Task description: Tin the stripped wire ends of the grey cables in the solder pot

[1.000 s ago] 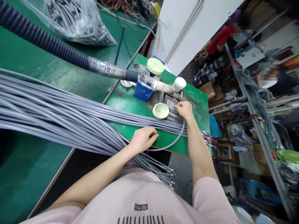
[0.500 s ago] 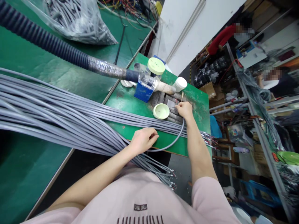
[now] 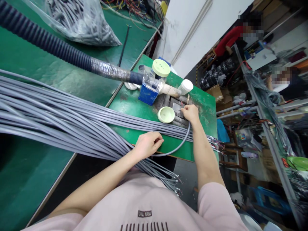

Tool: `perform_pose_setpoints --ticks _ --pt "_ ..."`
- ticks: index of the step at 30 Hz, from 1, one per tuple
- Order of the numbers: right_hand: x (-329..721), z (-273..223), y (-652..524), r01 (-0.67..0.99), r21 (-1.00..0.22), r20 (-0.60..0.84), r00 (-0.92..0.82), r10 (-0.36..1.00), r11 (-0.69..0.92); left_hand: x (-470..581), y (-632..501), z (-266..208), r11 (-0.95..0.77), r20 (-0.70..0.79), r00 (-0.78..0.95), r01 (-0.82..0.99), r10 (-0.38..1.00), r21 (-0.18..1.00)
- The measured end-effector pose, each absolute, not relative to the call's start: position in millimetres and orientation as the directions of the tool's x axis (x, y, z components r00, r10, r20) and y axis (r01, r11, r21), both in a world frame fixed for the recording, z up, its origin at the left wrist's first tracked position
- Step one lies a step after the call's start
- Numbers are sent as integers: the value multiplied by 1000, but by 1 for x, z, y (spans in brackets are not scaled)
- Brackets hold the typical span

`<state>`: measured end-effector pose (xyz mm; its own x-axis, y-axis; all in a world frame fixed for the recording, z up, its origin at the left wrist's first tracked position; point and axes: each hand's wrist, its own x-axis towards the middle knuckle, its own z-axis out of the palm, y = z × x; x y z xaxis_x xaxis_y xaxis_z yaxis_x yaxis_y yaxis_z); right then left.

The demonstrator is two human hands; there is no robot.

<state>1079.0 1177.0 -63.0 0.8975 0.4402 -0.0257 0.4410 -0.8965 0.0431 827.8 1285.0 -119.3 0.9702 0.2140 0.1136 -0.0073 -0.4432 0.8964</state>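
My right hand point(image 3: 190, 113) is closed in a pinch on the end of a grey cable point(image 3: 179, 148), just over a square metal plate or pot point(image 3: 177, 108) set in a sooty frame. Thin reddish wires stick out past the fingertips. From that hand the cable loops down and left, passing beneath my left hand point(image 3: 148, 144). My left hand rests at the table edge by a bundle of grey cables point(image 3: 115, 117), its fingers curled in; what lies inside them is hidden. A pale green cup point(image 3: 166, 115) stands left of the plate.
A dark corrugated hose point(image 3: 60, 51) ends in a taped nozzle point(image 3: 169, 90) beside a blue box point(image 3: 147, 94). Behind are a white jar point(image 3: 185, 86) and a yellow-green lid point(image 3: 161, 67). A plastic bag point(image 3: 79, 25) of grey pieces lies far left. Two people are at the right.
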Motion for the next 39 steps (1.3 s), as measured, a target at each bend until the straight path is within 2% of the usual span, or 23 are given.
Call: perform_pose_setpoints --ticks 5,9,12,17,19,22,25,27,30,34,37,39 --pt "1081 -67 1179 438 51 -31 899 437 -897 828 1285 -120 -441 121 968 -13 218 897" --pt "1079 -61 1176 457 -16 7 889 457 -889 828 1284 -120 -444 126 967 -16 220 896" --pt "1064 -46 1166 496 -180 52 867 496 -849 828 1284 -121 -449 130 965 -15 226 894" --pt "999 -20 1141 464 -560 131 867 480 -686 827 1283 -122 -431 162 958 -46 236 901" --pt "966 -19 1132 434 -664 170 881 442 -608 827 1279 -121 -326 171 944 -73 281 943" --pt "922 -27 1122 364 -775 178 910 375 -517 830 1264 -116 80 66 923 -104 378 991" --pt "891 -40 1117 289 -843 135 930 341 -454 833 1239 -111 538 -70 948 -115 312 835" --pt "879 -45 1114 255 -870 108 934 341 -422 834 1222 -109 706 -116 964 -92 241 702" --pt "870 -47 1109 193 -904 64 944 325 -382 833 1203 -105 808 -164 965 -71 204 585" --pt "867 -46 1101 127 -931 9 946 325 -343 830 1199 -93 871 -150 975 -74 166 485" --pt "863 -47 1094 115 -923 -56 903 425 -366 828 1206 -84 912 -161 982 -28 102 409" --pt "859 -50 1090 128 -912 -94 859 503 -390 828 1210 -83 936 -223 970 -10 94 352"
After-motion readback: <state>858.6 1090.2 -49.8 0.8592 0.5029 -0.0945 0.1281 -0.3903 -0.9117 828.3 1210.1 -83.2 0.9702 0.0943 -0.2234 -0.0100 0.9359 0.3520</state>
